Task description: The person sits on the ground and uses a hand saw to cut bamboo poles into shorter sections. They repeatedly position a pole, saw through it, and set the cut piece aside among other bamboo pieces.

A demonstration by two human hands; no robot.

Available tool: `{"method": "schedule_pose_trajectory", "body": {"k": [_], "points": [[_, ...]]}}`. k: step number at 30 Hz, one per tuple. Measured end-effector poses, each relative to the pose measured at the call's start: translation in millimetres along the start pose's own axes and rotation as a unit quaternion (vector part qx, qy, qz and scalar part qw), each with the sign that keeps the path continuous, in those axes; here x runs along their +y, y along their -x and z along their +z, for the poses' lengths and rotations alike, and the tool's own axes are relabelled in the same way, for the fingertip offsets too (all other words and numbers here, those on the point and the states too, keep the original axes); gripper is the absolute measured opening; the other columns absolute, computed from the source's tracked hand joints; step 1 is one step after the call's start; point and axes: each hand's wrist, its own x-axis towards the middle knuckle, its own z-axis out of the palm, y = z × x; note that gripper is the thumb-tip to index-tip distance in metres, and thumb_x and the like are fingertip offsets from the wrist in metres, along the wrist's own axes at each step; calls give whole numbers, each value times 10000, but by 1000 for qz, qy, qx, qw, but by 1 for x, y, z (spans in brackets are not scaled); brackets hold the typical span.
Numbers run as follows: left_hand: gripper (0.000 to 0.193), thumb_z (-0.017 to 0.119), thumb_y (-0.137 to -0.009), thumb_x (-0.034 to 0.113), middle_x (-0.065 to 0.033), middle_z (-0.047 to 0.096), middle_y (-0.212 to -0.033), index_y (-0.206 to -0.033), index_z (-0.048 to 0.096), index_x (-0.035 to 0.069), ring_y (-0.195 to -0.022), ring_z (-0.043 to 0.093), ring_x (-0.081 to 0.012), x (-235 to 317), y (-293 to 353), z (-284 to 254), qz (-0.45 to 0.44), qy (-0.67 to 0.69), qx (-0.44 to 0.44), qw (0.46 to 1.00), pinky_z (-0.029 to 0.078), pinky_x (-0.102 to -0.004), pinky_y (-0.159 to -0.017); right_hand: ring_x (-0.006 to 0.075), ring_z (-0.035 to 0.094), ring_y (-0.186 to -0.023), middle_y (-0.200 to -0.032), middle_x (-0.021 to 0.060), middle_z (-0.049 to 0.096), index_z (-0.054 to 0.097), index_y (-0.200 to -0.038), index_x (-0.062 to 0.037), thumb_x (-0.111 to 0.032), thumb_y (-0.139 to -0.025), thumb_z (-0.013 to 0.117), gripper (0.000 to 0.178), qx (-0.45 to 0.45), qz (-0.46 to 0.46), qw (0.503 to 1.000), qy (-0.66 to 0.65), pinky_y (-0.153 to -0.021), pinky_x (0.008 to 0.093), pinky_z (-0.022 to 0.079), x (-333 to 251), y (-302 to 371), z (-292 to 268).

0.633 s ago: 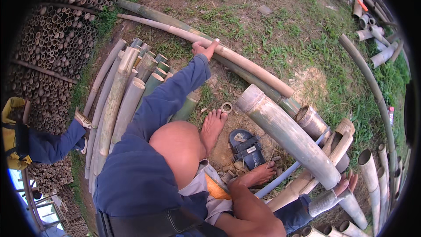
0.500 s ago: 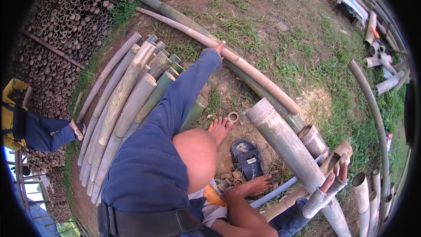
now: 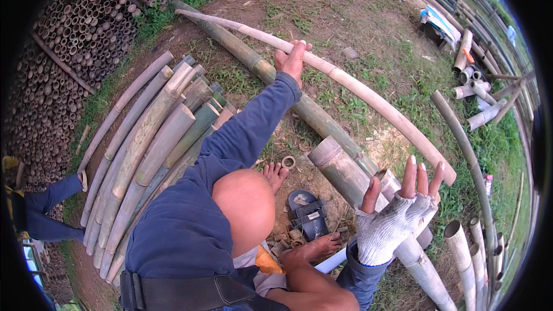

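Note:
My bare left hand (image 3: pixel 292 62) is closed round a long pale bamboo pole (image 3: pixel 357 89), about a third of the way from its far left end. Just beneath lies a thicker green bamboo pole (image 3: pixel 322 120) on the ground. My right hand (image 3: pixel 397 219), in a white knitted glove with bare fingertips, is open with its fingers spread and holds nothing. It hovers over a thick bamboo length (image 3: pixel 340 167), hiding part of it. Whether the glove touches that bamboo I cannot tell. Behind the fingers shows the open end of another bamboo piece (image 3: pixel 387 179).
Cut bamboo lengths (image 3: pixel 144 138) lie bundled at my left, beyond them a tall stack of tubes (image 3: pixel 80 40). Another person's leg (image 3: pixel 55 196) shows at far left. By my feet are a bamboo ring (image 3: pixel 288 162) and a black sandal (image 3: pixel 308 213). Upright bamboo tubes (image 3: pixel 461 253) stand at right.
My left hand has lifted the pale pole off the green one, its near end swinging right. My right hand has risen from the bamboo at lower right and opened. The view has shifted slightly.

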Motion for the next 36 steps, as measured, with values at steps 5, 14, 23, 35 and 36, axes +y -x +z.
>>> {"method": "schedule_pose_trajectory", "body": {"k": [5, 14, 23, 35, 36], "points": [[350, 664, -1035, 147, -184, 700, -1154, -1311, 545, -33, -1059, 714, -241, 47, 78, 60, 96, 103, -108, 984, 594, -334, -935, 497, 368, -1478, -1369, 189, 540, 542, -1505, -98, -231, -855, 799, 712, -19, 85, 990, 109, -1158, 640, 344, -2, 16, -22], [471, 582, -1080, 247, -190, 584, -1393, -1390, 508, -99, -1139, 669, -236, 223, 189, 150, 285, 2, -446, 849, 559, -343, -1005, 424, 628, -1049, -1109, 227, 608, 545, -1443, -56, -399, -805, 878, 797, 21, 199, 973, -117, -916, 529, 517, 7, 74, -80], [635, 454, -1072, 636, -30, 596, -696, -1102, 587, 16, -574, 513, -62, 287, 272, 211, 80, -78, -684, 721, 437, -210, -567, 305, 645, -1172, -1210, 203, 623, 444, -1516, -18, -429, -935, 794, 793, -77, 158, 942, -287, -976, 410, 521, -18, 63, -79], [466, 801, -946, 354, -66, 681, -780, -1190, 586, 20, -611, 633, -125, 125, 337, 138, -98, -294, -827, 469, 492, -304, -520, 367, 672, -1061, -1147, 129, 560, 442, -1385, -124, -435, -1054, 626, 490, 415, 361, 473, -689, -1039, 568, 515, 61, 125, -126], [491, 825, -925, 346, -75, 688, -802, -1213, 590, 25, -655, 660, -139, 118, 336, 135, -115, -309, -828, 453, 514, -315, -551, 375, 672, -1058, -1142, 142, 571, 440, -1366, -115, -418, -1055, 630, 473, 403, 378, 485, -678, -1034, 565, 519, 69, 133, -119]]}}
